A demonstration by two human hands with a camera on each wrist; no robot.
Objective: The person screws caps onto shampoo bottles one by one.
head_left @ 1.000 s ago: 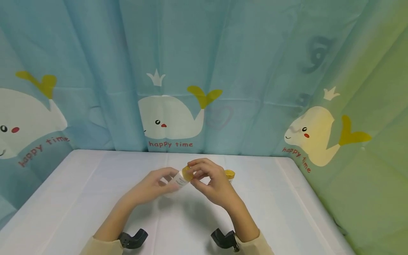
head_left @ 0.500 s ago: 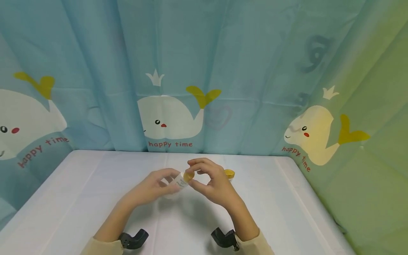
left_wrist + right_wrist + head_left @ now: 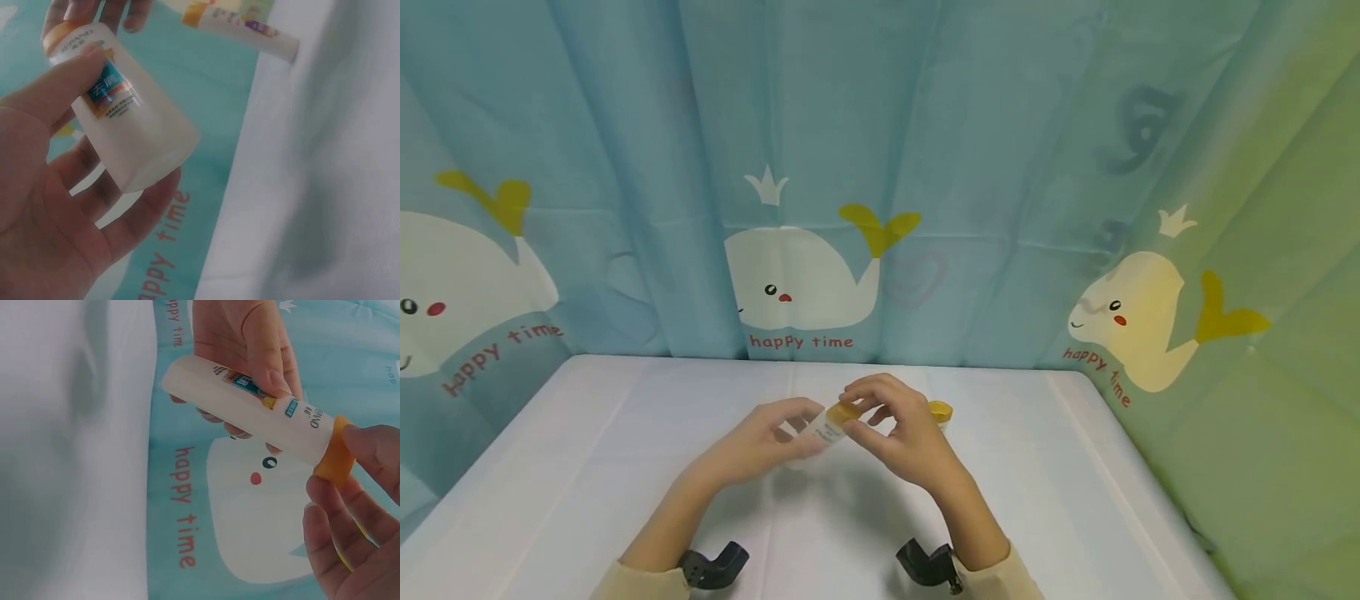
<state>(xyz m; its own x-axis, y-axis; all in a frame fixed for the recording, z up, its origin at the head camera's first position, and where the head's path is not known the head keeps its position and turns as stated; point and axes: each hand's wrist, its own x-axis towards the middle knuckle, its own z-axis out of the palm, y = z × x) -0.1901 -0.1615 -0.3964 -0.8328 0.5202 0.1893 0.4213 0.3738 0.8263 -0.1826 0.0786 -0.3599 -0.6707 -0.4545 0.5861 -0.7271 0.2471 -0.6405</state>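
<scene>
Between my two hands a white shampoo bottle point(image 3: 824, 431) with a blue and orange label point(image 3: 107, 87) is held tilted above the table, its yellow-orange cap point(image 3: 337, 453) toward the right. My left hand point(image 3: 763, 442) grips the bottle's body, thumb across the label and fingers behind it. My right hand point(image 3: 904, 429) pinches the cap, with the thumb on one side and fingertips on the other. Part of the cap is hidden by these fingers. A second white bottle point(image 3: 253, 31) with an orange cap stands on the table behind the right hand, mostly covered by it in the head view.
A white cloth covers the table point(image 3: 1045, 483). Behind it hangs a blue-green curtain point(image 3: 1000, 167) printed with whales and red lettering. Black wrist mounts point(image 3: 715, 565) sit at both beige sleeves.
The right fingers have shifted on the cap, the index finger coming down onto it from a raised position. The bottle has turned slightly in the left hand; both arms stay in place.
</scene>
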